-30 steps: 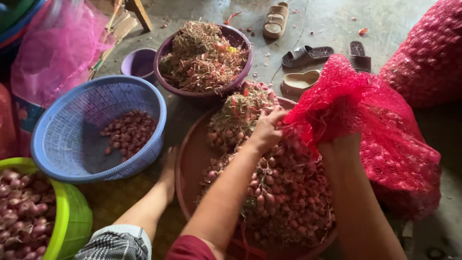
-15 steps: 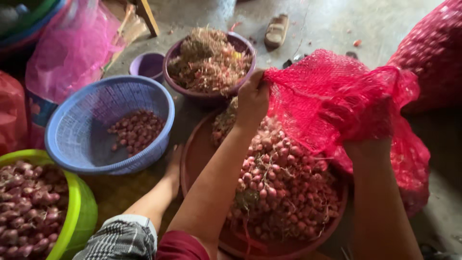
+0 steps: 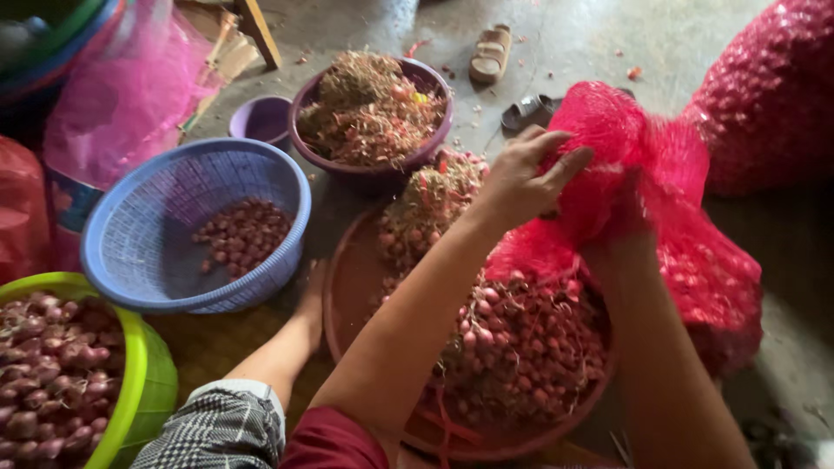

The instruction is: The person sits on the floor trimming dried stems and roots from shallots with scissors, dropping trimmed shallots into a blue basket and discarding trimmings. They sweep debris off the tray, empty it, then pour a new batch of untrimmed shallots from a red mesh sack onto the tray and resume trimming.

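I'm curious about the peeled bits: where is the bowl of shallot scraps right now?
The purple bowl of scraps sits on the floor at top centre of the head view, just beyond the big tray of shallots, right of the blue basket.

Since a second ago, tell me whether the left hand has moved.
Yes. The left hand has risen from the shallots in the brown tray and gone toward the purple bowl, gripping the red mesh sack.
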